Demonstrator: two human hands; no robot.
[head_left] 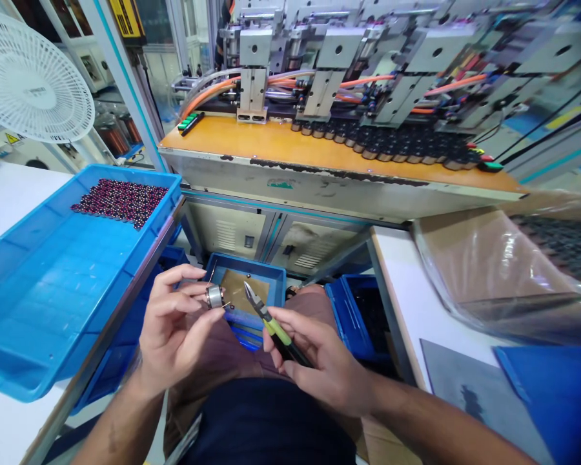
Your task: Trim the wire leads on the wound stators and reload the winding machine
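Between the thumb and fingers of my left hand (174,323) is a small motor stator (215,296), a silvery ring with thin wire ends sticking out above and below it. My right hand (314,355) grips diagonal cutters (278,329) by their green and black handles. The cutter jaws point up and to the left, close to the stator but apart from it. Below both hands, a blue bin (277,284) with brown card in its bottom holds a few tiny pieces.
To the left, a large blue tray (43,303) holds many small dark-red and black parts (121,200). Ahead, a machine (339,51) stands over an orange worktop (213,139) with rows of black parts (407,142). A white fan (33,84) is at far left; a plastic-lined box (474,271) sits right.
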